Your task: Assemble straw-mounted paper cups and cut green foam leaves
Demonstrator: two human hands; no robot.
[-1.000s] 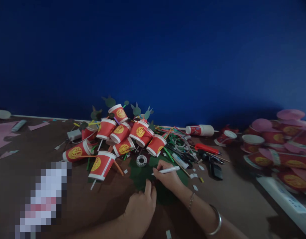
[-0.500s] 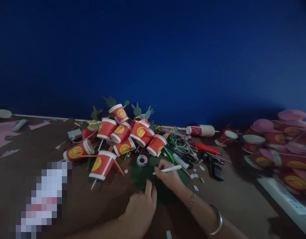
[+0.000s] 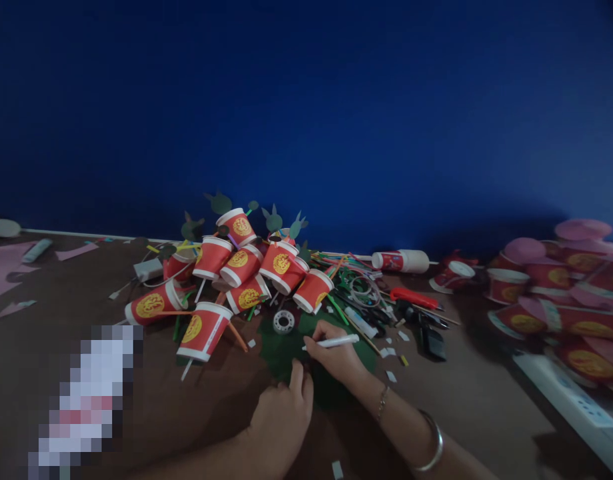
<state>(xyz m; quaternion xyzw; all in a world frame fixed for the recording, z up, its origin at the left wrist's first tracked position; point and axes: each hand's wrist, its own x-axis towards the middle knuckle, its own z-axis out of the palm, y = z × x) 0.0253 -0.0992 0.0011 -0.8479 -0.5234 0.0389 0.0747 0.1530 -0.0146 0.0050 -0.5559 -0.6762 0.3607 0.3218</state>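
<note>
A white marker (image 3: 339,341) slants in my right hand (image 3: 336,353), its tip pointing left, low over a dark green sheet of paper (image 3: 276,353). The thumb and fingers of that hand are closed round the marker. My left hand (image 3: 285,410) rests on the near edge of the sheet, with a finger stretched forward and the others partly bent. I see nothing held in it. A roll of tape (image 3: 283,322) lies at the far left part of the sheet. The marker's tip is too small to tell whether it touches the paper.
Red paper cups (image 3: 246,265) with straws and cut-out heads are piled behind the tape. Pipe cleaners (image 3: 361,290), a red-handled cutter (image 3: 414,297) and paper scraps (image 3: 388,352) lie to the right. A power strip (image 3: 566,390) and pink-topped cups (image 3: 529,280) stand far right.
My right hand and the marker have shifted slightly to the left over the green paper. My left hand stays in nearly the same place.
</note>
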